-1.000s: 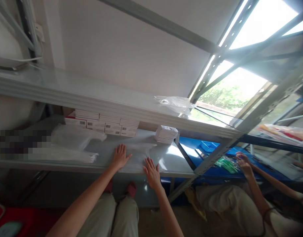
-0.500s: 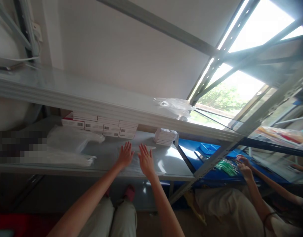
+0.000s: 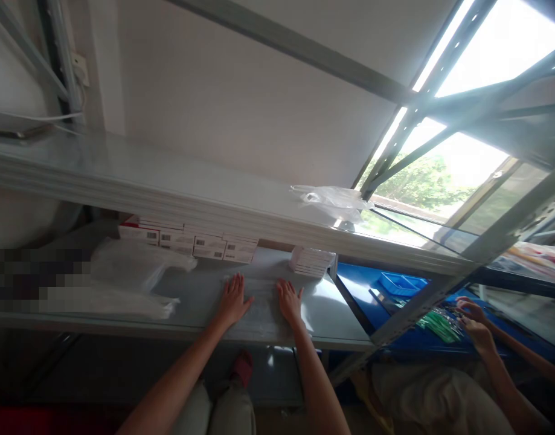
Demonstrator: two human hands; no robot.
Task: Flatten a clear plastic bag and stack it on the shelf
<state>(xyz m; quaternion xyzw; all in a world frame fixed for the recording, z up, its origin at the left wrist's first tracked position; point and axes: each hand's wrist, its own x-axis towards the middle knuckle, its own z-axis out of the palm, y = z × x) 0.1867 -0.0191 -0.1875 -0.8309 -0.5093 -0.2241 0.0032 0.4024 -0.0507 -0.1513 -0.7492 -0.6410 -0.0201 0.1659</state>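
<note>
**Both palms flat on a clear sheet at the shelf's front edge**

Head view: your left hand (image 3: 232, 300) and right hand (image 3: 290, 301) lie palm down, fingers spread apart and gripping nothing, on a clear plastic sheet (image 3: 261, 302) spread on the grey shelf (image 3: 200, 284) near its front edge. The hands sit side by side, a little apart, with the sheet showing between them. Toward the shelf's back edge stands a row of white boxes (image 3: 200, 241) with barcode labels, and a smaller stack of white packs (image 3: 311, 261) sits near the back right corner. To your left, crumpled clear bags (image 3: 132, 266) rest along the front edge. On the shelf above lies another clear bag (image 3: 336, 200). At the right, a co-worker's hands (image 3: 471, 317) work over green items (image 3: 438, 318) on a blue surface (image 3: 363, 290).
</note>
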